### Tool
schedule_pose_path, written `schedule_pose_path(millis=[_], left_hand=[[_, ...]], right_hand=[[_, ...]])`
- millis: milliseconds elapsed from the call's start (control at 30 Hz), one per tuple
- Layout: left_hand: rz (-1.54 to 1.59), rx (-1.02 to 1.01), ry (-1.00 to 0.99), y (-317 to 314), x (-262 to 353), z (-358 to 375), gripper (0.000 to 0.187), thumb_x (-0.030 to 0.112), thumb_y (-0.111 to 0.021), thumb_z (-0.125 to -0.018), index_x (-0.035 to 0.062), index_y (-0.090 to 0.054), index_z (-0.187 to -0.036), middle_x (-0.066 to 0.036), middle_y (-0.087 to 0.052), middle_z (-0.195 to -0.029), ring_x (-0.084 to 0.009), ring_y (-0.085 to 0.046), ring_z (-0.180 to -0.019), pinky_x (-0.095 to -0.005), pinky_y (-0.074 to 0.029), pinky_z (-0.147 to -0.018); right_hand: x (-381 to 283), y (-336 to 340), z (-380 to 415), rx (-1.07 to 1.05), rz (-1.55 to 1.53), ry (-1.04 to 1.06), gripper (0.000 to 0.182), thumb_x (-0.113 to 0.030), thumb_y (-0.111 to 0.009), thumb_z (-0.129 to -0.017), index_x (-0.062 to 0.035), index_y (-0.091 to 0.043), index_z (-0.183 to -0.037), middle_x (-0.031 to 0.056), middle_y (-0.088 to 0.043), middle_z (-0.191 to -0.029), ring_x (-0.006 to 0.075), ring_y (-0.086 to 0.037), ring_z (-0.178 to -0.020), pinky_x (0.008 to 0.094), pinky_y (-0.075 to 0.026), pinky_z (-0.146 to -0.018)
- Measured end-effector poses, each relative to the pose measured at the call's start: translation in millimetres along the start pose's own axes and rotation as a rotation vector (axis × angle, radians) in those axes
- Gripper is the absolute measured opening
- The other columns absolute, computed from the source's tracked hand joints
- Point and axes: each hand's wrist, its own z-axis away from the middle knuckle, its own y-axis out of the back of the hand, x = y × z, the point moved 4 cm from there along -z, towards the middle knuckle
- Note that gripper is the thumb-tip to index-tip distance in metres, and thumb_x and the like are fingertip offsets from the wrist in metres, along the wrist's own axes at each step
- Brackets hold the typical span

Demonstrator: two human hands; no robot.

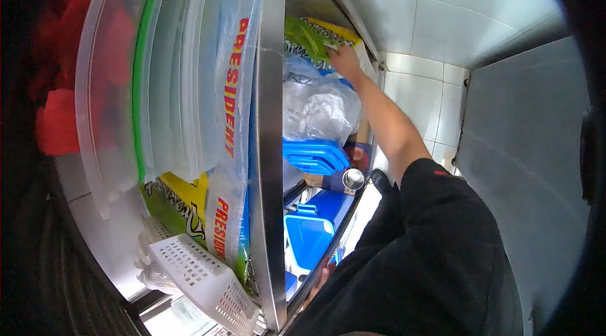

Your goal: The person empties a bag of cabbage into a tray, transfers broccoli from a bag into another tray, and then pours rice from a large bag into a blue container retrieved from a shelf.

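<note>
My right hand (344,62) reaches into the lower shelf, its fingers closed on the green and yellow plastic bag (306,38). Beside that bag lies crumpled clear plastic (322,105). My left hand (320,284) is low in the view at the metal rack edge; its fingers curl against the edge and are partly hidden by my black sleeve. Near it is a blue plastic container (309,238). Between the two hands are stacked blue lids (315,156) and a round metal can (353,179).
The upper shelf edge (271,146) divides the view. Left of it stand clear trays (170,83), a "PRESIDENT" plastic pack (233,90), a white perforated basket (196,273) and red material (60,124). White floor tiles (413,105) and a grey panel (524,134) are at right.
</note>
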Motion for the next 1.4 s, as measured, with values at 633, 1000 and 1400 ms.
schedule_pose_path(millis=[633,1000,1400], left_hand=[[0.013,0.052,0.010,4.0,-5.2,21.8,0.077,0.032,-0.078,-0.086,0.0037,-0.038,-0.145,-0.015,-0.048,-0.139,-0.0246,-0.054,-0.115,-0.0383,-0.046,-0.097],[-0.027,0.089,0.021,-0.2,-2.1,25.4,0.075,0.031,-0.078,-0.086,0.0032,-0.039,-0.144,-0.015,-0.049,-0.137,-0.0242,-0.054,-0.114,-0.0380,-0.046,-0.097],[-0.058,0.101,-0.022,2.9,-9.5,33.7,0.073,0.031,-0.077,-0.087,0.0025,-0.040,-0.143,-0.015,-0.051,-0.135,-0.0238,-0.055,-0.112,-0.0377,-0.047,-0.096]], right_hand=[[-36.1,64.6,40.3,0.059,0.267,0.471,0.068,-0.043,-0.075,-0.081,-0.0097,-0.055,-0.136,0.0197,-0.052,-0.134,0.0376,-0.049,-0.125,0.0466,-0.042,-0.103],[-17.7,18.2,-25.2,-0.177,-0.424,0.333,0.049,-0.028,-0.058,-0.098,-0.0047,-0.049,-0.141,0.0165,-0.054,-0.140,0.0308,-0.052,-0.129,0.0434,-0.041,-0.109],[32.8,11.3,5.0,0.319,-2.119,-0.274,0.028,-0.025,-0.051,-0.100,-0.0128,-0.048,-0.074,0.0029,-0.044,-0.067,0.0192,-0.044,-0.068,0.0368,-0.044,-0.078]])
